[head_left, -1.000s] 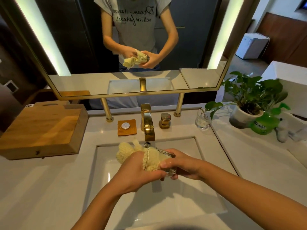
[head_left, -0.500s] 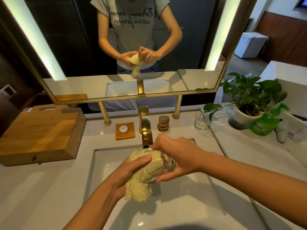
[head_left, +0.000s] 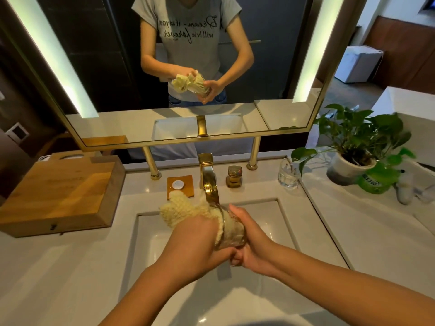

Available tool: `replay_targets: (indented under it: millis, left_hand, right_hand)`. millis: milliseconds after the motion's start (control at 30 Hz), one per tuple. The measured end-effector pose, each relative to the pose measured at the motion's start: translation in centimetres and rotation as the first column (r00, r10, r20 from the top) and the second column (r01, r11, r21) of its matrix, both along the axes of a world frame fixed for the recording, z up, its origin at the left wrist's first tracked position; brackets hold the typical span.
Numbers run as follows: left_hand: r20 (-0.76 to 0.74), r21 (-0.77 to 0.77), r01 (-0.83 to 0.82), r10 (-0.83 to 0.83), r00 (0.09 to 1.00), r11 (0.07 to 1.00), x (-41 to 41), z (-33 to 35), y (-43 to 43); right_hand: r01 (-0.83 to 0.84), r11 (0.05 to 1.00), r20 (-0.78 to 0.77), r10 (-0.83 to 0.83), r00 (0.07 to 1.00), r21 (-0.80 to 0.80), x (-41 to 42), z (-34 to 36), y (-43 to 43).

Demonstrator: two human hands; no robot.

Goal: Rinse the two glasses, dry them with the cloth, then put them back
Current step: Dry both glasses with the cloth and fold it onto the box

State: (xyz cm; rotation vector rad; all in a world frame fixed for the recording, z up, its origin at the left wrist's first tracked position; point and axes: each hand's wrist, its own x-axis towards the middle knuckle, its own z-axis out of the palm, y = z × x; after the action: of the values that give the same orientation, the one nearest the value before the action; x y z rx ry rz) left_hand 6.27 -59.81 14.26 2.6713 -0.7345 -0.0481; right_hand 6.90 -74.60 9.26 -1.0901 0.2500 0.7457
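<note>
Right hand (head_left: 251,241) cups the fragile, likely slippery glass (head_left: 231,231) by its base; left hand (head_left: 195,243), at nine o'clock, grips the soft cloth (head_left: 181,211).

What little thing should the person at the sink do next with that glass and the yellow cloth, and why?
Probably twist the cloth round inside the glass. The left hand holds it stuffed into the mouth, the right hand grips the base over the sink, so drying seems unfinished.

On the bench (head_left: 70,267): sink (head_left: 270,222) before the faucet (head_left: 208,182), coaster (head_left: 186,188) just left of it, wooden box (head_left: 58,196) farther left, knob (head_left: 234,176) just right, second glass (head_left: 288,174) and potted plant (head_left: 350,168) farther right, mirror (head_left: 117,90) behind.
</note>
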Motion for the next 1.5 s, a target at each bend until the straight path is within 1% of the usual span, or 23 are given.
replay_targets:
  millis: [100, 200, 267, 333, 400, 467, 500, 600, 667, 733, 800, 867, 933, 967, 1033, 1067, 1100, 1133, 1200, 1233, 1300, 1400, 1500]
  left_hand:
    - [-0.026, -0.160, -0.041, 0.037, 0.999, 0.986, 0.5, -0.5, -0.3]
    - [-0.464, -0.549, -0.282, -0.007, 0.886, 0.787, 1.5, -0.6, 0.5]
    - [-0.675, -0.664, -0.494, -0.164, 0.720, 0.561, 1.6, -0.9, 1.1]
    - [-0.768, -0.639, -0.648, -0.283, 0.575, 0.415, 1.3, -0.9, 1.4]
    - [-0.814, -0.568, -0.737, -0.380, 0.439, 0.367, 1.0, -0.8, 1.2]
    - [-0.831, -0.542, -0.751, -0.375, 0.411, 0.377, 0.8, -0.3, 0.9]
    - [-0.826, -0.559, -0.731, -0.344, 0.447, 0.390, 0.9, 0.1, 0.8]
    - [-0.715, -0.628, -0.524, -0.161, 0.680, 0.576, 1.4, 0.9, 0.2]
    - [-0.519, -0.524, -0.288, -0.032, 0.854, 0.802, 1.5, 1.1, -0.2]
    - [-0.235, -0.145, -0.106, 0.070, 0.969, 0.984, 1.6, 1.1, -0.8]
    - [-0.009, 0.133, -0.026, 0.028, 1.000, 0.991, 1.6, 0.9, -1.2]
    - [-0.030, 0.046, 0.007, -0.006, 1.000, 0.999, 1.5, 0.8, -1.3]
    - [-0.233, -0.249, -0.073, 0.014, 0.972, 0.966, 2.0, 0.7, -1.0]
    - [-0.401, -0.401, -0.180, 0.005, 0.916, 0.898, 2.4, 0.4, -0.6]
    - [-0.742, -0.583, -0.494, -0.175, 0.647, 0.645, 3.3, -0.6, 0.4]
    - [-0.825, -0.565, -0.651, -0.323, 0.464, 0.507, 3.6, -1.2, 0.8]
    - [-0.841, -0.508, -0.754, -0.432, 0.327, 0.417, 3.7, -1.7, 1.0]
    - [-0.838, -0.467, -0.796, -0.481, 0.259, 0.384, 3.7, -2.1, 1.0]
    - [-0.869, -0.429, -0.810, -0.428, 0.249, 0.401, 3.6, -2.4, 0.5]
    - [-0.885, -0.419, -0.812, -0.382, 0.265, 0.406, 3.4, -2.4, 0.1]
    - [-0.903, -0.413, -0.807, -0.307, 0.301, 0.422, 3.0, -2.3, -0.5]
    - [-0.900, -0.434, -0.790, -0.182, 0.395, 0.434, 2.2, -1.9, -0.9]
    - [-0.809, -0.509, -0.655, -0.052, 0.585, 0.558, 1.6, -1.4, -1.1]
  right_hand:
    - [0.103, 0.993, 0.038, -0.101, 0.994, -0.051, 0.3, 0.7, 0.3]
    - [0.136, 0.954, 0.389, -0.023, 0.921, -0.268, 0.7, 1.1, -0.5]
    - [0.168, 0.824, 0.680, 0.312, 0.664, -0.542, 1.0, 1.3, -2.0]
    - [0.266, 0.645, 0.698, 0.653, 0.294, -0.716, 1.6, 1.5, -3.3]
    - [0.327, 0.612, 0.676, 0.724, 0.134, -0.720, 2.1, 1.7, -3.9]
    - [0.328, 0.681, 0.747, 0.648, 0.147, -0.655, 1.9, 1.5, -3.7]
    - [0.320, 0.721, 0.788, 0.579, 0.207, -0.614, 1.7, 1.2, -3.3]
    - [0.247, 0.867, 0.791, 0.233, 0.566, -0.432, 1.2, 0.5, -1.9]
    - [0.149, 0.974, 0.502, -0.045, 0.864, -0.169, 1.3, 0.3, -1.1]
    - [0.111, 0.990, 0.020, -0.114, 0.993, 0.090, 1.4, 0.2, -0.7]
    - [0.060, 0.988, -0.190, -0.033, 0.981, 0.140, 1.3, 0.5, -0.9]
    - [-0.057, 0.994, -0.190, 0.075, 0.979, 0.098, 1.4, 0.6, -1.4]
    - [-0.125, 0.992, -0.143, 0.128, 0.981, 0.036, 1.6, 0.7, -1.8]
    - [-0.127, 0.991, -0.089, 0.123, 0.988, -0.043, 1.9, 0.8, -2.1]
    - [-0.097, 0.934, 0.215, 0.179, 0.960, -0.345, 2.2, 1.6, -2.8]
    - [-0.036, 0.849, 0.405, 0.288, 0.868, -0.527, 2.2, 2.4, -3.3]
    - [0.066, 0.740, 0.558, 0.442, 0.702, -0.669, 2.2, 3.3, -3.8]
    - [0.177, 0.603, 0.602, 0.635, 0.485, -0.778, 2.2, 3.9, -4.0]
    - [0.373, 0.390, 0.462, 0.878, 0.126, -0.842, 2.3, 4.1, -3.8]
    - [0.422, 0.336, 0.395, 0.917, 0.057, -0.842, 2.3, 3.5, -3.6]
    - [0.446, 0.326, 0.399, 0.914, 0.076, -0.833, 2.3, 2.3, -3.0]
    - [0.372, 0.397, 0.488, 0.851, 0.194, -0.839, 2.1, 1.2, -3.1]
    - [0.165, 0.604, 0.602, 0.653, 0.459, -0.780, 2.1, 0.6, -3.1]
